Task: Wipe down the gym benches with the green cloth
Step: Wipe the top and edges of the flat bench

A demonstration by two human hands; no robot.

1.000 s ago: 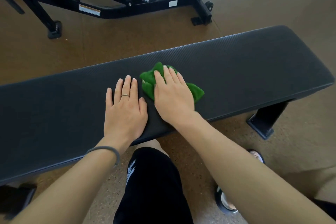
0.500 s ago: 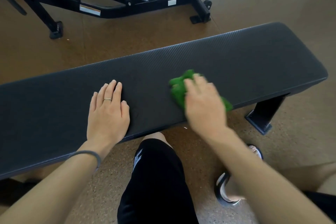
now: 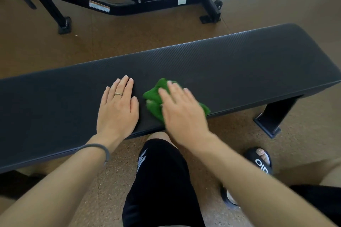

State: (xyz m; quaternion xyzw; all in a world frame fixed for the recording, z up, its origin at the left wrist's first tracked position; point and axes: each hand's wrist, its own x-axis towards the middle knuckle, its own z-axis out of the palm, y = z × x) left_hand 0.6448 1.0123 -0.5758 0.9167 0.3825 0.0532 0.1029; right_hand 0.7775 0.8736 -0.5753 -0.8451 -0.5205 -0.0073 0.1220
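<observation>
Head view: flat hands, right [image 3: 181, 114] pressing green cloth [image 3: 154, 100], left [image 3: 118, 108] on bench [image 3: 239, 68].

A: bench pad [image 3: 230, 64] is showing dark charcoal with a fine diagonal weave. Cloth [image 3: 154, 96] on it is reading bright green.

B: Behind the bench, frame [image 3: 129, 3] is showing black; floor [image 3: 129, 37] is looking speckled brown. Shorts [image 3: 162, 186] below are showing black, white mark.

Gym: padded bench [image 3: 239, 64]; machine frame [image 3: 129, 3]
</observation>
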